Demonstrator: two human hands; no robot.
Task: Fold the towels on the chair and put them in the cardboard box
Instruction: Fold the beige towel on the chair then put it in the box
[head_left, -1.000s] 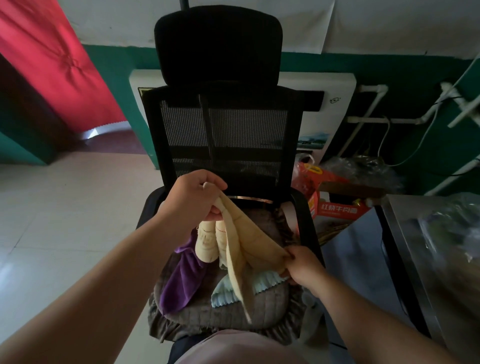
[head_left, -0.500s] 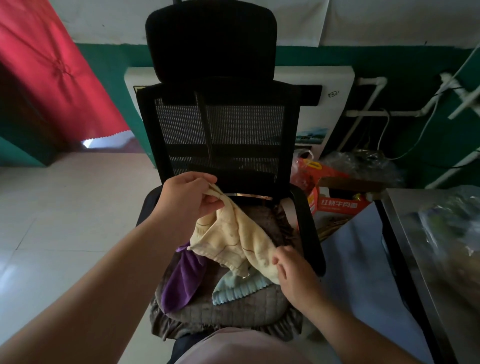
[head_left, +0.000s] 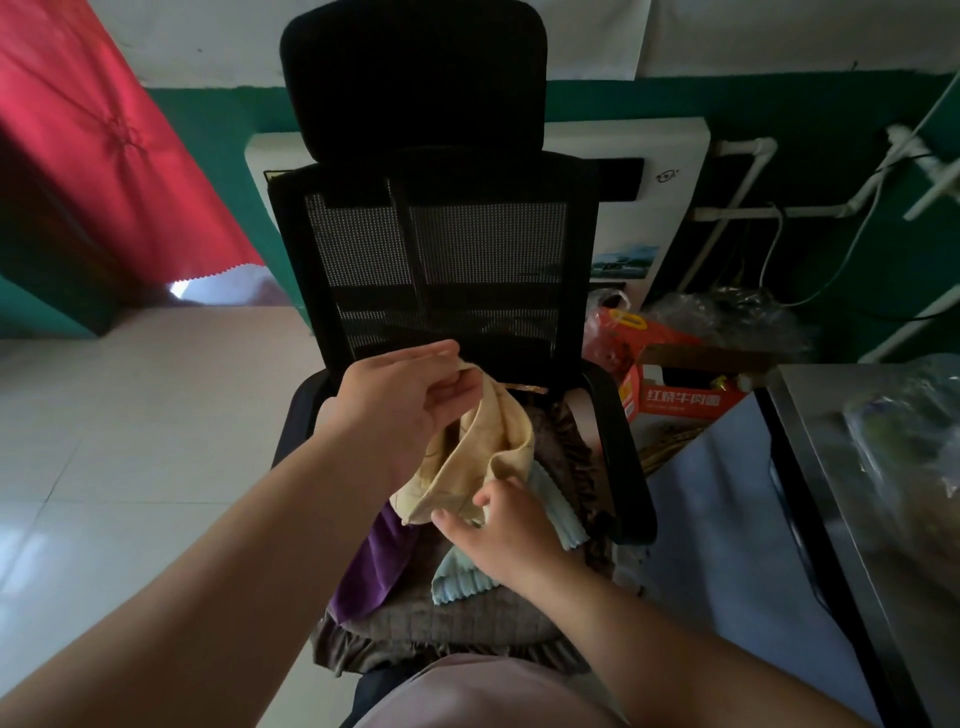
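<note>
Fingers and thumb of my left hand pinch the top edge of the cream towel. I hold it up in front of the chair back so the cloth hangs down and I can find its corners. My right hand is lower, over the chair seat. Its fingers are a little apart and bent, and they touch the bottom edge of the cream towel. I think they are about to grab it, but I cannot tell if they have a real grip yet.

Two more towels lie on the chair seat under the cream one. One is the purple towel, on the left side of the seat. One is the light blue towel, in the middle of the seat, partly under my right hand. They wait there for their turn.

My left arm comes in from the low left and goes up to the chair back, with the wrist bent. My right arm comes in from the low right and stays low.

A cardboard box sits on the floor just right of the chair. I think the fold has only just begun.
</note>
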